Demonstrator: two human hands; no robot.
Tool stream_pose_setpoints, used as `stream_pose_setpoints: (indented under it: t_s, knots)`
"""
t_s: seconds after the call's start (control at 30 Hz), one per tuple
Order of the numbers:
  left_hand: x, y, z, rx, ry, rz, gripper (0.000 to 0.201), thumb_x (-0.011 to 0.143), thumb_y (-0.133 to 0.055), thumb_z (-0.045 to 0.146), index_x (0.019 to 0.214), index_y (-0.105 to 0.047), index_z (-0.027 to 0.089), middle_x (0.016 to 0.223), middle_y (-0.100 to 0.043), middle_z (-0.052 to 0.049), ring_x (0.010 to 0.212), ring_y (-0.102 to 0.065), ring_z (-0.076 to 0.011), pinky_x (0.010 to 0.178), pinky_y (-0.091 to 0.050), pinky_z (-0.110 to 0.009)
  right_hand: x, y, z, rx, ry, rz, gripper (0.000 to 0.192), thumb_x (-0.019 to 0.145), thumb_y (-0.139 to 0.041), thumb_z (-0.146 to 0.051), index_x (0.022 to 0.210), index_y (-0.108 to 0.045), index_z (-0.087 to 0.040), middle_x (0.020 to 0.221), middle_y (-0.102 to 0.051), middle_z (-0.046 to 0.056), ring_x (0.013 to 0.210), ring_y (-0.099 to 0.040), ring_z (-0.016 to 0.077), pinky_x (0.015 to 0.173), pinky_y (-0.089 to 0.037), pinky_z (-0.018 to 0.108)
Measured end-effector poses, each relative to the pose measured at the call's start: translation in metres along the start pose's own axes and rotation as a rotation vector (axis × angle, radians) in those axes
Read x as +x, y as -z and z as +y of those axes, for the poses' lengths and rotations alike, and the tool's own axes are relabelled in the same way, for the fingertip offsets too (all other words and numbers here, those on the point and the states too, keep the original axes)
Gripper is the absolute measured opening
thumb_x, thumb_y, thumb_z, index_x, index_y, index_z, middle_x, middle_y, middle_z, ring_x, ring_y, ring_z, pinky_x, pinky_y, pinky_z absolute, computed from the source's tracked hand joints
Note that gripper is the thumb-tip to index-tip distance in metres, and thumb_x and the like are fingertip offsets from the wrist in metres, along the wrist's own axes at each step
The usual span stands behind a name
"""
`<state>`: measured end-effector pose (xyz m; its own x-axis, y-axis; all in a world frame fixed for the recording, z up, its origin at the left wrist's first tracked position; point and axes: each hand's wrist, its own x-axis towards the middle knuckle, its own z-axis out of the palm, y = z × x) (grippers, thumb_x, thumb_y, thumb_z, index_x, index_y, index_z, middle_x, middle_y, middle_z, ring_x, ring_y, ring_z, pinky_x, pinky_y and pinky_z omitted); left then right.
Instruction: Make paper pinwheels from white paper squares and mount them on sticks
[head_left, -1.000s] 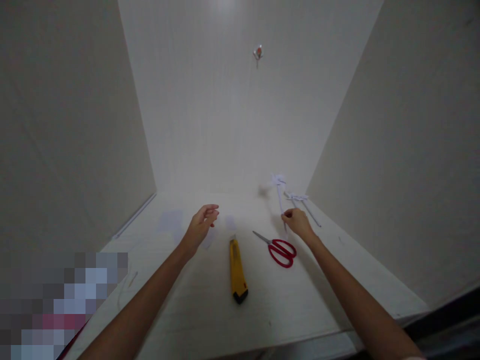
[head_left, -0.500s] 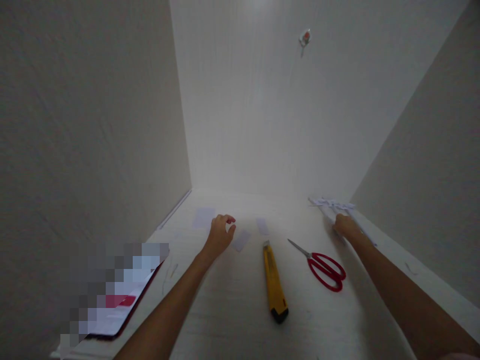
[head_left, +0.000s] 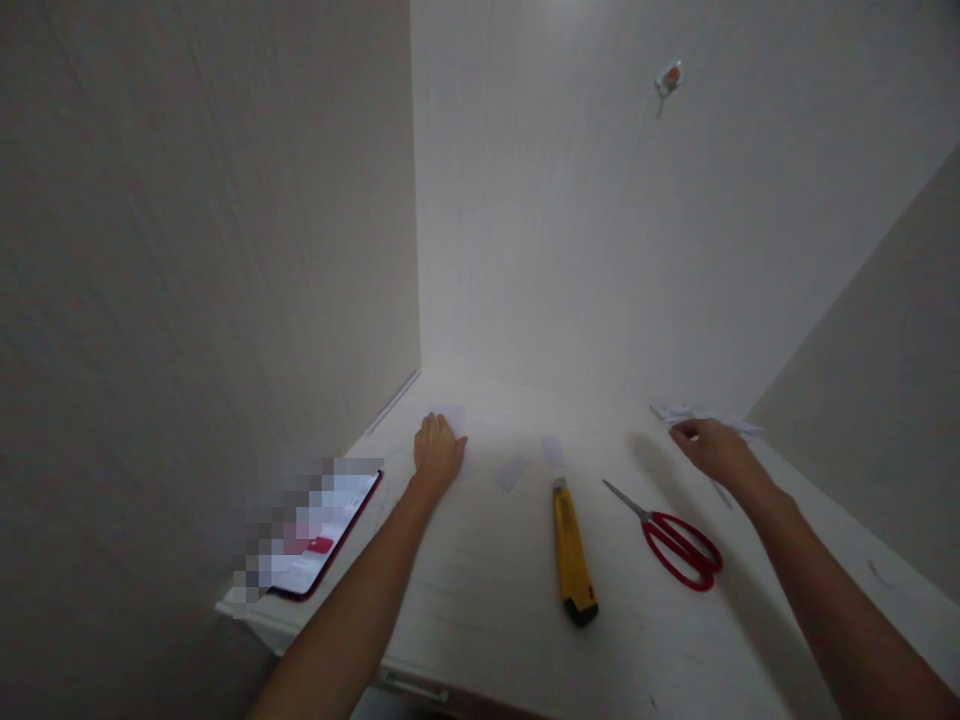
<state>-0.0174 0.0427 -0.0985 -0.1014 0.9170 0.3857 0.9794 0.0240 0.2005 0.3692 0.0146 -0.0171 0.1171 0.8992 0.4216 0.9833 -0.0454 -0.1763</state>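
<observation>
My left hand [head_left: 439, 452] rests on a pale paper piece [head_left: 451, 412] at the back left of the table, its fingers bent down over it and its thumb held apart. My right hand [head_left: 711, 450] is in front of a heap of white paper strips [head_left: 682, 411] in the back right corner. Its thumb and fingers come together in a pinch; whether something thin is between them I cannot make out. Two small pale paper pieces, a nearer one [head_left: 511, 472] and a farther one [head_left: 552, 449], lie flat between my hands.
A yellow utility knife [head_left: 574, 560] lies in the middle, beside red-handled scissors [head_left: 681, 548] pointing back left. At the left edge lies a phone [head_left: 319, 560], partly blurred out. Walls enclose the white table [head_left: 487, 600] at the back and sides. A small ornament [head_left: 668, 77] hangs on the back wall.
My view has turned left. My left hand has moved from beside the small paper pieces onto the larger one. My right hand has lifted, and its fingers now show in a pinch.
</observation>
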Motion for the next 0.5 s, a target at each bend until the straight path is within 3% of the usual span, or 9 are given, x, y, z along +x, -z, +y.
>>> stream_pose_setpoints:
  t_s: [0.1,0.23,0.5]
  knots:
    - [0.002,-0.003,-0.004,0.042,0.006,-0.034,0.045,0.081,-0.046,0.036,0.109,-0.052,0.0,0.107,-0.057,-0.022,0.105,-0.05,-0.0293,0.087,-0.037,-0.038,-0.023,0.016,-0.052,0.129,0.104,-0.135,0.029,0.08,-0.044,-0.027,0.083,-0.069,-0.013,0.083,-0.07,0.012,0.073,-0.065,0.0207,0.066,-0.045,0.027]
    - [0.005,-0.003,-0.006,0.073,-0.016,-0.048,0.032,0.082,-0.043,0.032,0.093,-0.06,0.006,0.097,-0.06,-0.017,0.098,-0.053,-0.0272,0.086,-0.036,-0.038,-0.048,0.024,-0.106,0.272,0.174,-0.237,0.03,0.081,-0.043,-0.029,0.09,-0.068,-0.013,0.088,-0.069,0.01,0.075,-0.064,0.0193,0.067,-0.045,0.026]
    - [0.01,0.004,-0.02,0.066,-0.023,-0.097,0.031,0.084,-0.031,0.009,0.094,-0.061,0.009,0.091,-0.062,-0.014,0.09,-0.056,-0.0208,0.078,-0.042,-0.03,-0.05,-0.002,-0.142,0.385,0.275,-0.253,0.027,0.081,-0.045,-0.026,0.087,-0.068,-0.013,0.082,-0.069,0.009,0.07,-0.061,0.0182,0.067,-0.045,0.029]
